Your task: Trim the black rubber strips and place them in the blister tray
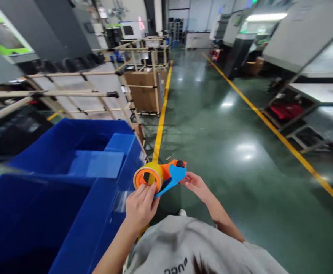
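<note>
An orange and blue tape dispenser (169, 173) with a roll of yellow tape (157, 171) on its left end is held up in front of my body. My left hand (142, 201) grips it at the roll, with fingers hooked into the orange hub. At the other end, my right hand (196, 185) has its fingertips by the orange cutter head, beside the blue part. Whether those fingertips pinch a tape end there cannot be made out. Just left of my left hand stands a large blue bin (106, 213) with a strip of clear tape on its side.
Another blue bin (97, 125) holding blue sheets stands behind the near one. Beige pipe racks (80, 93) and a cardboard box (143, 89) line the left. Yellow lines (162, 121) edge the green floor (212, 144). Machines and a metal table (320, 93) stand at right.
</note>
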